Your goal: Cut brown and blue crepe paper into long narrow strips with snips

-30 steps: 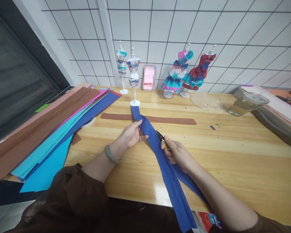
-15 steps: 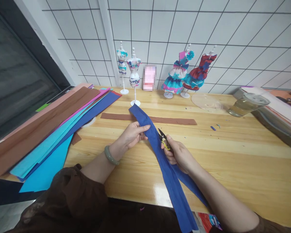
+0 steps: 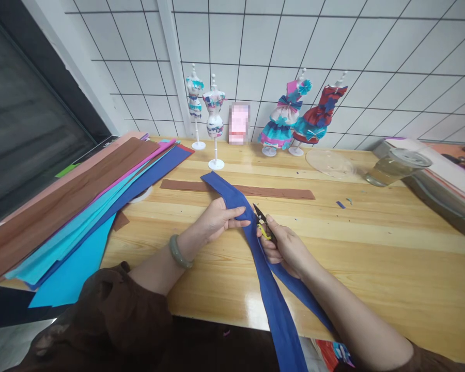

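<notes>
A long strip of blue crepe paper (image 3: 273, 297) runs from the middle of the table down over its front edge. My left hand (image 3: 222, 219) pinches it near its far end, thumb on top. In my right hand (image 3: 284, 240) is a pair of small scissors (image 3: 262, 222) with dark blades and yellow on the handles, held at the strip's right edge. Another length of blue paper (image 3: 302, 289) passes below my right hand and forearm. Behind, a narrow brown paper strip (image 3: 279, 192) lies flat, partly covered by the blue one.
Folded coloured paper sheets (image 3: 81, 201) are piled at the left. Small dress forms (image 3: 216, 119), two wearing paper dresses (image 3: 282, 121), stand along the tiled wall. At the right are a clear cup (image 3: 397, 165), a clear round disc (image 3: 329, 163) and blue scraps (image 3: 340, 204).
My left hand has shifted slightly right and nearer along the blue strip, whose far end has come down a little. The right hand with the scissors has barely moved.
</notes>
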`<state>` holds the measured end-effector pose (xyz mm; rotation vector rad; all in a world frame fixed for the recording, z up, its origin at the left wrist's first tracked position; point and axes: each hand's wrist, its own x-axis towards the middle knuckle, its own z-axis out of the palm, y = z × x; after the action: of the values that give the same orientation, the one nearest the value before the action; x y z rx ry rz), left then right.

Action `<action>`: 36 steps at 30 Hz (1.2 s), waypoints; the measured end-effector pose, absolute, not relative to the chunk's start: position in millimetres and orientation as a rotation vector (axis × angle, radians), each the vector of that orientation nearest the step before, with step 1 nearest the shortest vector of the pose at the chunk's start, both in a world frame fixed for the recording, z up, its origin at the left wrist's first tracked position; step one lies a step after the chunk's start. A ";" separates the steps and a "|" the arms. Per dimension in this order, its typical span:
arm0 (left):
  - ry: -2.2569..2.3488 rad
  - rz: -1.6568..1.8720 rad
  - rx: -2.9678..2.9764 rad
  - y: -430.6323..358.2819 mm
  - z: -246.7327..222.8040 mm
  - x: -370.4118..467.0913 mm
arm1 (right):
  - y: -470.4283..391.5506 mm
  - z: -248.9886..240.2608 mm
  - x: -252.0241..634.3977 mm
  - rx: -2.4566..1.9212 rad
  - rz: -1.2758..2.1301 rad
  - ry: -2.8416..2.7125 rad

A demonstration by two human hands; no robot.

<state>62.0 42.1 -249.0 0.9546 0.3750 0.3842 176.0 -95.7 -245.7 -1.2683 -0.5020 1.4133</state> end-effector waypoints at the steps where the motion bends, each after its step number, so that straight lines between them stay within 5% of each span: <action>1: 0.366 0.378 0.947 41.5 -249.3 62.3 | -95.7 -245.9 176.2 -1.257 1.420 -0.492; 36: 0.380 0.350 0.960 40.4 -251.8 64.0 | -96.4 -245.5 177.3 -1.296 1.387 -0.512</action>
<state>64.0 40.4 -251.8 0.9603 0.3795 0.3501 177.3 -96.4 -245.5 -1.2962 -0.5121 1.3866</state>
